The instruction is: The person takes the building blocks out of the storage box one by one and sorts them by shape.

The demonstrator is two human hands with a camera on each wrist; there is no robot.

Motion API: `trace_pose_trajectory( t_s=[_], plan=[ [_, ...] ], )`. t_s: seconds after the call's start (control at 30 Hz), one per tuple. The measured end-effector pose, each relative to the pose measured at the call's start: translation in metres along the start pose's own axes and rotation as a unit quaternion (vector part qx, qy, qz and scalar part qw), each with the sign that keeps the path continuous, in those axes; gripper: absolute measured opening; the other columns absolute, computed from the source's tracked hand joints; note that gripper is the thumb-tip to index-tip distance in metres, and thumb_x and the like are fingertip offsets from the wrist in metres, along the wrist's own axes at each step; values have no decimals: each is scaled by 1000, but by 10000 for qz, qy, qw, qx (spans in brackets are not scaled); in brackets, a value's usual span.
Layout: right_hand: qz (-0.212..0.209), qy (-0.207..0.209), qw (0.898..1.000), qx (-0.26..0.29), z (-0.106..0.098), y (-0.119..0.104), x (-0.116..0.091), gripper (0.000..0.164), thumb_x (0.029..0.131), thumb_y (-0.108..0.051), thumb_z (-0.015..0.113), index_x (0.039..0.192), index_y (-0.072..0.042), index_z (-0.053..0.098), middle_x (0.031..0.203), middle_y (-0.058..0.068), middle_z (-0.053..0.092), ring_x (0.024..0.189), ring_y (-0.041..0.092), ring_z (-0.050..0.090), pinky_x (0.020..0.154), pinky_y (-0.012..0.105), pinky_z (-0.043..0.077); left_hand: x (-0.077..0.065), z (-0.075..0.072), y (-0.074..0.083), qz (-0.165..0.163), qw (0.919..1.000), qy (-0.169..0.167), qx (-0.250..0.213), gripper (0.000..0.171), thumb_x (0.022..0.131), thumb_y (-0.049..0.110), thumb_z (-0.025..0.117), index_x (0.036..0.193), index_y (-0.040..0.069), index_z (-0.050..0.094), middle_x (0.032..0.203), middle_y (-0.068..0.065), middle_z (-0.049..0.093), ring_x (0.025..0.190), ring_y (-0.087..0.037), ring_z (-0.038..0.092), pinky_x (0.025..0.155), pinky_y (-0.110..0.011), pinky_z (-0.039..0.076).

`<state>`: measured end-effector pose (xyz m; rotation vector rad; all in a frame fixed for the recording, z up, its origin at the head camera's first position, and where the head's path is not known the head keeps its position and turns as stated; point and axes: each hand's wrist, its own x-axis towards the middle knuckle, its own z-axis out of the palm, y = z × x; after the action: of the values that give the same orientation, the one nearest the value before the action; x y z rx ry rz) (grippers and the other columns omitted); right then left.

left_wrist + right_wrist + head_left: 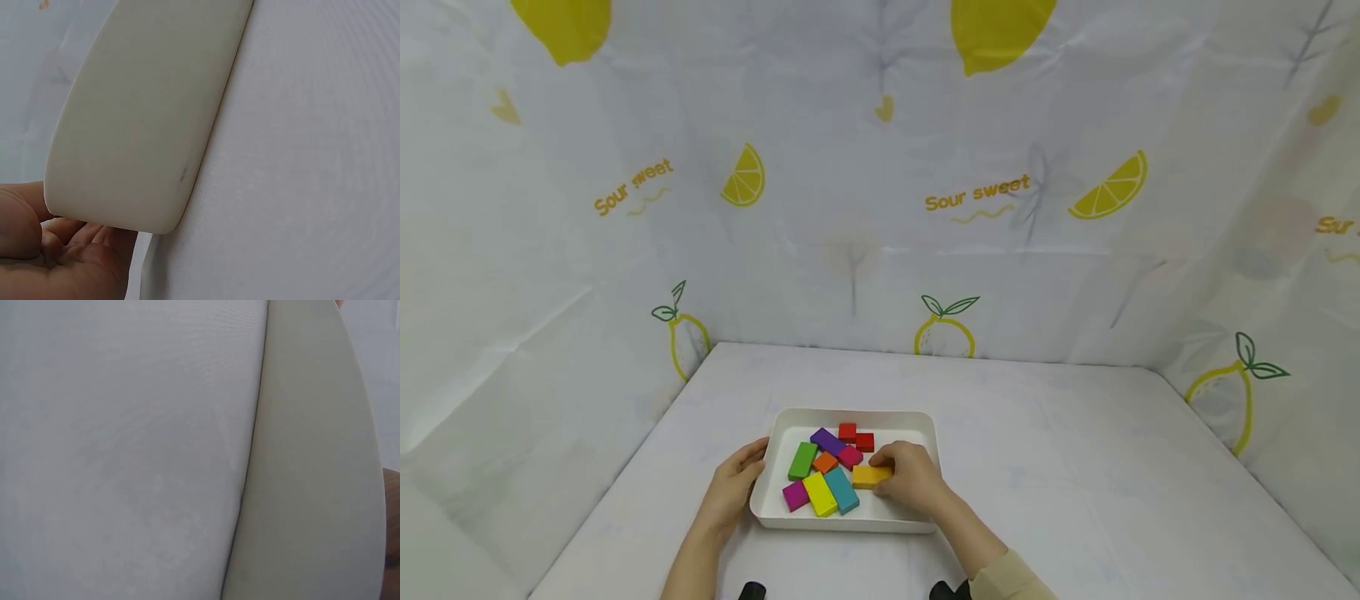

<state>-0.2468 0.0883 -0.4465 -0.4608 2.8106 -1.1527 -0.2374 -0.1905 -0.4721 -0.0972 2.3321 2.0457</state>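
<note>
Amber block point(868, 477) in white tray point(842, 524) is pinched by right grip point(913, 479), left grip point(731, 487) spread against tray.

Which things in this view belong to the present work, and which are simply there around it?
Part of the work, it seems: right hand, pinching the amber block; left hand, touching the tray; other blocks, inside it.

Only around it, probably: table; printed sheet; two black objects at the bottom edge, cut off and unclear.

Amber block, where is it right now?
In the head view, the amber block is right of centre in the white tray, just right of the teal block, held by the right hand.
</note>
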Motion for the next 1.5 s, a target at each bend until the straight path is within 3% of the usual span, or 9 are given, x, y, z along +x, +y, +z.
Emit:
trace_pose_trajectory(
  t_s=[0.37, 0.47, 0.6, 0.67, 0.87, 1.13, 1.37, 1.5],
  plan=[
    [56, 116, 9999, 21, -4, 4, -3, 29, 78, -5, 80, 106, -3, 72, 104, 10, 73, 92, 18, 63, 94, 43, 60, -1, 2, -1, -10, 10000, -22, -28, 47, 103, 4, 38, 150, -3, 35, 155, -30, 36, 145, -40, 36, 121, -49, 35],
    [7, 325, 9994, 79, -13, 3, -4, 29, 79, -4, 78, 107, -1, 72, 105, 11, 73, 93, 19, 64, 92, 41, 60, 0, 1, -1, 39, 10000, -39, 4, 47, 104, 4, 37, 150, -4, 34, 154, -30, 36, 145, -40, 36, 120, -44, 38],
    [81, 850, 9962, 150, -32, 1, -5, 29, 80, -6, 79, 107, -3, 72, 106, 11, 73, 91, 19, 64, 88, 39, 62, 0, -1, 1, 31, 10000, -83, -2, 48, 103, 3, 36, 151, -3, 33, 155, -29, 36, 145, -36, 35, 115, -29, 43],
    [229, 1193, 9924, 214, -43, 1, -5, 30, 79, -8, 80, 108, -4, 73, 107, 10, 73, 91, 18, 64, 86, 37, 61, 1, -2, 1, -1, 9999, -105, -7, 48, 103, 3, 35, 151, -2, 33, 156, -28, 36, 145, -34, 35, 112, -22, 43],
    [708, 2063, 9751, 407, -70, 16, -6, 33, 79, -9, 79, 111, -3, 72, 107, 12, 74, 92, 21, 66, 85, 37, 62, 1, -2, 1, 29, 9999, -117, -33, 48, 103, 3, 35, 151, -4, 32, 156, -30, 34, 146, -37, 34, 118, -33, 40],
    [1476, 2633, 9525, 397, -70, 45, -11, 35, 82, -10, 75, 113, 5, 69, 109, 22, 71, 97, 31, 67, 88, 45, 60, 0, -2, 0, 18, 9999, -164, -15, 48, 104, 4, 35, 151, -4, 32, 156, -30, 33, 146, -38, 34, 118, -34, 39],
    [1952, 2880, 9374, 160, -62, 66, -12, 33, 80, -10, 74, 107, 8, 70, 103, 23, 71, 92, 32, 66, 85, 45, 60, -1, -2, 2, 24, 9998, -179, 33, 48, 104, 5, 35, 151, -5, 31, 156, -31, 33, 145, -38, 33, 110, -19, 45],
    [2121, 3015, 9295, 95, -60, 71, -15, 32, 80, -10, 71, 105, 9, 69, 101, 24, 71, 90, 33, 67, 82, 45, 61, -1, -1, 1, 43, 9999, -146, 65, 48, 104, 4, 35, 150, -6, 32, 155, -32, 34, 145, -37, 34, 98, -6, 45]
  ],
)
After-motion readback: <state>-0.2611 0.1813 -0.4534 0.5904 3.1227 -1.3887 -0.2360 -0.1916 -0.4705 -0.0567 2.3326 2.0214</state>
